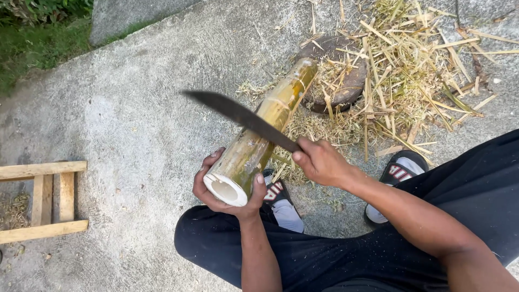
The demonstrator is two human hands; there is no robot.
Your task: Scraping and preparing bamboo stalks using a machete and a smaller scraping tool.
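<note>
The left hand [224, 189] is cupping the near cut end of the bamboo section [259, 135], its long axis running away up-right onto a wooden block [346, 81] (amid shavings). The right hand [321, 161] is clenching a machete [238, 114], blade crossing the bamboo.

Left hand [227, 189] cups bamboo section [259, 135]; right hand [321, 161] lays machete [238, 114] across it.

A thick bamboo section [259, 135], yellow-green with brown streaks, is lying tilted, its hollow, pale cut end facing the camera and its far end resting against a round wooden block. A long dark blade [238, 116] is lying across its upper side, touching the skin near the middle.
</note>
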